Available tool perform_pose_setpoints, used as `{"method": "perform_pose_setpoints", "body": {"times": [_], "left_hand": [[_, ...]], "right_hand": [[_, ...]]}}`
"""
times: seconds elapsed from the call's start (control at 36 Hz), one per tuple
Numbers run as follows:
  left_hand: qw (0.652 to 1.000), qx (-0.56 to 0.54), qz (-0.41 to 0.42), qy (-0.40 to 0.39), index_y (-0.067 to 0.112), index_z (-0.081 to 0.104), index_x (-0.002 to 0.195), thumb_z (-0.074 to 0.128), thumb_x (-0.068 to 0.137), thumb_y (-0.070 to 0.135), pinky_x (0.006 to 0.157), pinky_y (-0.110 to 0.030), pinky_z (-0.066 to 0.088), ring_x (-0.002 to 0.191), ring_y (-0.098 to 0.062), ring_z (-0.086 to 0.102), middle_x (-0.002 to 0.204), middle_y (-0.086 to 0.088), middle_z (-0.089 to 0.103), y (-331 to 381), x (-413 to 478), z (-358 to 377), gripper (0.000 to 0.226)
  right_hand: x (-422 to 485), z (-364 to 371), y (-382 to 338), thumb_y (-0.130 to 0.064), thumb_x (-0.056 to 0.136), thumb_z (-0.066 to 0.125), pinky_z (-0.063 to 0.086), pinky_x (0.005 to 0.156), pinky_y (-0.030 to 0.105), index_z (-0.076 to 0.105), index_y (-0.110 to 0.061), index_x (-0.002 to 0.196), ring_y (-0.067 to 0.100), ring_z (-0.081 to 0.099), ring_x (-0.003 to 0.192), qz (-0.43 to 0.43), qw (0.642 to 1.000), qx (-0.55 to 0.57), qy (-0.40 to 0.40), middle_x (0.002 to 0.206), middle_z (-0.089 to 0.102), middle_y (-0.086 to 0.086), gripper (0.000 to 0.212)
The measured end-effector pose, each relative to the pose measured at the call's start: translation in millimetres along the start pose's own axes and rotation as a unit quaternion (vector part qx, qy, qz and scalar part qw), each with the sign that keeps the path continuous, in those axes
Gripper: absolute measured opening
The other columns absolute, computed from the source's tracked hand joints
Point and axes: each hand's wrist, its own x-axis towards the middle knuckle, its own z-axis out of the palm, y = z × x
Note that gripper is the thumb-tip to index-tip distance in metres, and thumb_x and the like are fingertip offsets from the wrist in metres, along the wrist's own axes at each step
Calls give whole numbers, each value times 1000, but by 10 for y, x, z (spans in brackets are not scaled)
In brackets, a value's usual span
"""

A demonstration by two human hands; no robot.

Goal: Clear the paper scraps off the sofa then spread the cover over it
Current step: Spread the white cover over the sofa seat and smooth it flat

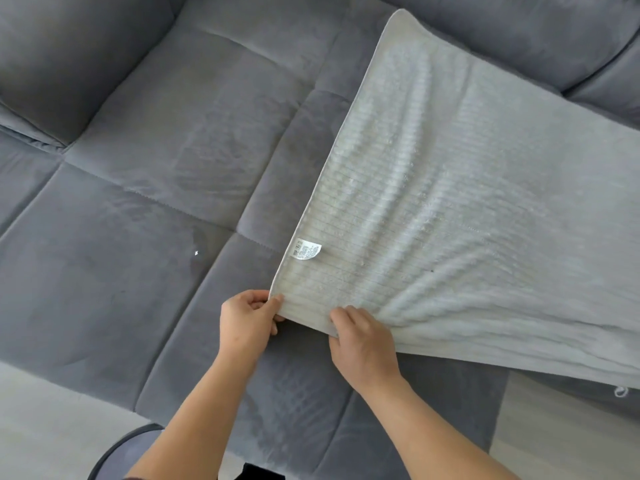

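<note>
A pale grey ribbed fabric cover point(467, 209) is laid over the right part of the dark grey quilted sofa point(145, 188). Its near corner is pinched by the left hand point(247, 318), and its front edge is gripped by the right hand point(362, 344). One tiny white paper scrap point(196, 252) is seen on the seat.

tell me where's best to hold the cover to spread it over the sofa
Probably the near hem of the cover, from the front. The left hand pinches its free corner; the right hand grips beside it. Sliding the right hand along that hem should pull it flat across the sofa.
</note>
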Motion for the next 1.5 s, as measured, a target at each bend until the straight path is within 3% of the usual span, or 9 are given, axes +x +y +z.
{"method": "perform_pose_setpoints", "body": {"times": [0.22, 0.42, 0.56, 0.69, 0.86, 1.11, 1.22, 1.33, 1.5], "left_hand": [[997, 71, -3, -5, 4, 68, 77, 65, 92, 29, 52, -27, 42, 50, -22, 68, 65, -5, 73, -21, -64, 175, 29], [997, 58, 47, 1, -3, 63, 74, 60, 98, 23, 44, -20, 41, 43, -13, 58, 55, -8, 64, -66, -274, 252, 36], [992, 19, 112, 53, -12, 45, 71, 59, 99, 21, 43, -31, 40, 48, -19, 47, 58, -22, 54, -13, -334, 236, 46], [989, 124, 44, 62, 0, 44, 66, 56, 97, 37, 47, -46, 50, 47, -24, 50, 63, -20, 65, -110, -191, 157, 50], [983, 159, 48, 75, -1, 43, 71, 53, 95, 45, 52, -52, 56, 51, -28, 53, 69, -24, 65, -79, -136, 115, 53], [991, 130, -3, -9, -2, 63, 81, 60, 96, 31, 41, -22, 41, 38, -18, 50, 58, -6, 70, -157, -258, 221, 36], [998, 65, -2, 14, -1, 58, 71, 59, 94, 19, 46, -27, 42, 42, -20, 49, 54, -8, 61, -116, -265, 191, 30], [997, 47, 28, 51, -7, 41, 69, 56, 89, 21, 45, -32, 37, 51, -23, 39, 59, -10, 43, -150, -262, 185, 38], [989, 127, 29, 64, 6, 46, 67, 58, 95, 26, 41, -28, 44, 38, -22, 52, 60, -15, 56, -231, -173, 162, 37]], "right_hand": [[8, 0, -28, -5, 71, 66, 37, 39, 29, 49, -17, 78, 17, 44, 56, 19, 999, 38, -23, 64, 48, -7, 21], [-64, -32, -70, -2, 75, 65, 27, 40, 25, 51, -14, 77, 18, 43, 52, -9, 999, 44, 18, 62, 48, -5, 19], [-4, -35, -131, -4, 80, 62, 32, 36, 28, 45, -14, 76, 17, 39, 53, -40, 997, 65, 28, 63, 46, -3, 19], [18, 64, -211, -20, 93, 55, 38, 45, 32, 40, -19, 94, 19, 46, 61, -20, 995, 53, -87, 74, 54, -4, 15], [-9, -41, -226, -17, 86, 61, 38, 45, 31, 46, -19, 98, 18, 47, 67, -3, 994, 33, -101, 81, 51, -5, 20], [-37, -136, 84, 5, 50, 74, 22, 48, 26, 57, -12, 82, 20, 38, 45, 9, 992, -92, -92, 56, 47, -2, 40], [-42, -184, -2, 3, 59, 66, 8, 40, 18, 33, -19, 73, 13, 22, 38, -18, 992, -28, -125, 50, 29, -9, 42], [-49, -255, -4, 1, 66, 58, 15, 40, 20, 34, -18, 74, 16, 27, 38, -19, 993, 16, -118, 50, 31, -9, 32], [-6, -159, -24, -7, 83, 51, 29, 46, 28, 37, -17, 84, 18, 42, 52, -4, 982, -2, -189, 64, 43, -6, 17]]}}
